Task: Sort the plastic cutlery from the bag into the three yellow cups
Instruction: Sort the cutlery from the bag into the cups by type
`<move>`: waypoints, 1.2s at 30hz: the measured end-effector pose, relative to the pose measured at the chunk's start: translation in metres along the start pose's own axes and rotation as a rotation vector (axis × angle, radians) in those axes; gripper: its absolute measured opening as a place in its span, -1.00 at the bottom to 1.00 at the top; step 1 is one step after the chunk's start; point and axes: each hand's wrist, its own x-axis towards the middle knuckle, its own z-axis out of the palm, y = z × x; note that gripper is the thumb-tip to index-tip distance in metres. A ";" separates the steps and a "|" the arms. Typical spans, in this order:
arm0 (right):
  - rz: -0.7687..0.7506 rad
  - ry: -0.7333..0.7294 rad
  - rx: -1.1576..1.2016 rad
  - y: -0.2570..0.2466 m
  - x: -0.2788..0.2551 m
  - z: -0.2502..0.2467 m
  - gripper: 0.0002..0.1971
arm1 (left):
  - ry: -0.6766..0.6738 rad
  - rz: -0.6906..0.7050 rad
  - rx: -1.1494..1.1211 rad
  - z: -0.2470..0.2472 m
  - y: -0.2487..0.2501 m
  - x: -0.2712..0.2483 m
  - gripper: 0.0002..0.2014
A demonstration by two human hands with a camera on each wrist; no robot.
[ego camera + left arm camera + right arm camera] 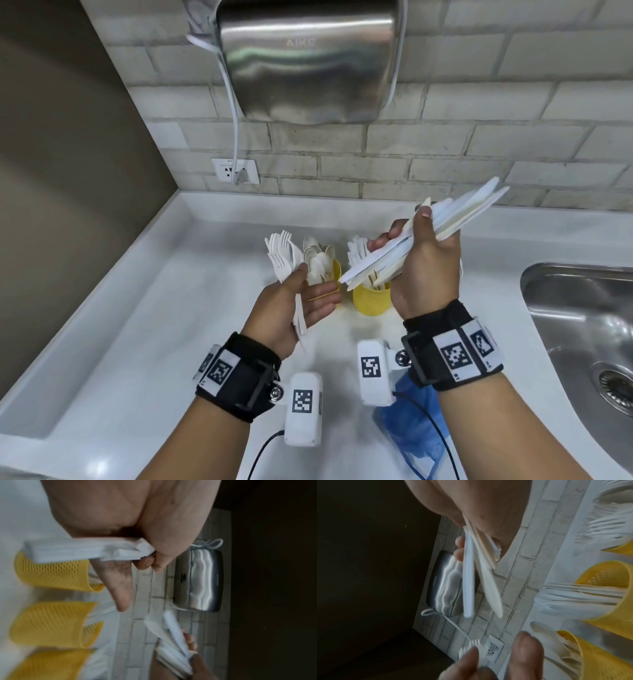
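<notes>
My right hand grips a bundle of white plastic knives slantwise above the cups, blades fanned out. My left hand holds several white forks by the handles, thumb pressed on them, just left of the cups. One yellow cup stands under the knife bundle with white cutlery in it. A second yellow cup, holding spoons, is partly hidden by my left fingers. The left wrist view shows all three yellow cups in a row. The blue bag lies crumpled on the counter below my right wrist.
A steel sink is sunk into the white counter on the right. On the brick wall hangs a steel hand dryer, its cable running to a socket. A brown wall closes the left side.
</notes>
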 end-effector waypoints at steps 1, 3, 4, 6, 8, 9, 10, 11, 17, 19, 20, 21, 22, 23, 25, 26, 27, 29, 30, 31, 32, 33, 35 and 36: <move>-0.039 -0.003 -0.046 0.003 -0.001 0.003 -0.90 | -0.050 -0.034 -0.060 0.000 0.001 0.000 -0.72; -0.118 -0.046 -0.149 0.009 -0.004 0.009 -0.87 | -0.115 -0.082 -0.129 0.003 0.003 -0.002 -0.73; -0.156 -0.087 -0.194 0.012 -0.007 0.011 -0.85 | -0.139 -0.095 -0.141 0.005 0.003 -0.003 -0.71; -0.216 -0.175 -0.291 0.018 -0.013 0.014 -0.80 | -0.176 -0.102 -0.145 0.009 0.004 -0.004 -0.67; -0.255 -0.224 -0.365 0.021 -0.019 0.017 -0.79 | -0.188 -0.095 -0.143 0.012 0.004 -0.003 -0.67; -0.270 -0.239 -0.384 0.021 -0.021 0.017 -0.81 | -0.186 -0.091 -0.138 0.012 0.004 -0.002 -0.69; -0.279 -0.252 -0.405 0.021 -0.023 0.017 -0.82 | -0.185 -0.088 -0.129 0.012 0.003 -0.001 -0.71; -0.280 -0.267 -0.429 0.022 -0.023 0.016 -0.83 | -0.188 -0.090 -0.121 0.011 0.003 -0.001 -0.72; -0.180 -0.376 -0.527 0.029 -0.025 0.006 -0.57 | -0.219 -0.071 -0.128 0.014 0.001 -0.005 -0.54; -0.172 -0.383 -0.516 0.029 -0.025 0.005 -0.57 | -0.204 -0.070 -0.127 0.013 0.002 -0.004 -0.57; -0.176 -0.380 -0.507 0.030 -0.023 0.004 -0.56 | -0.197 -0.074 -0.120 0.013 0.003 -0.003 -0.61; -0.181 -0.374 -0.496 0.031 -0.022 0.003 -0.56 | -0.190 -0.083 -0.112 0.013 0.003 -0.003 -0.65; -0.184 -0.369 -0.485 0.031 -0.020 0.003 -0.56 | -0.186 -0.092 -0.110 0.014 0.004 -0.004 -0.68; -0.183 -0.365 -0.476 0.032 -0.020 0.002 -0.56 | -0.187 -0.098 -0.110 0.014 0.004 -0.004 -0.69; -0.177 -0.370 -0.464 0.034 -0.020 0.001 -0.58 | -0.198 -0.097 -0.133 0.016 0.004 -0.005 -0.65; -0.175 -0.377 -0.462 0.034 -0.022 0.001 -0.59 | -0.210 -0.091 -0.147 0.017 0.005 -0.006 -0.65; -0.177 -0.377 -0.461 0.033 -0.023 0.001 -0.62 | -0.218 -0.076 -0.143 0.019 0.006 -0.007 -0.67; -0.192 -0.358 -0.442 0.030 -0.024 0.001 -0.67 | -0.160 0.014 -0.004 0.020 0.005 -0.010 -0.71; -0.199 -0.341 -0.427 0.028 -0.023 0.002 -0.66 | -0.086 0.101 0.139 0.020 0.003 -0.010 -0.71; -0.201 -0.319 -0.413 0.026 -0.022 0.002 -0.63 | -0.005 0.211 0.307 0.021 0.002 -0.011 -0.70; -0.195 -0.296 -0.399 0.023 -0.021 0.002 -0.59 | 0.088 0.344 0.488 0.018 0.000 -0.010 -0.71; -0.181 -0.277 -0.377 0.020 -0.020 0.003 -0.58 | 0.184 0.490 0.685 0.015 -0.003 -0.009 -0.74; -0.145 -0.247 -0.318 0.014 -0.018 0.002 -0.58 | 0.320 0.697 1.040 0.006 -0.006 -0.007 -0.81; -0.133 -0.236 -0.298 0.012 -0.017 0.001 -0.59 | 0.357 0.741 1.137 0.004 -0.008 -0.007 -0.83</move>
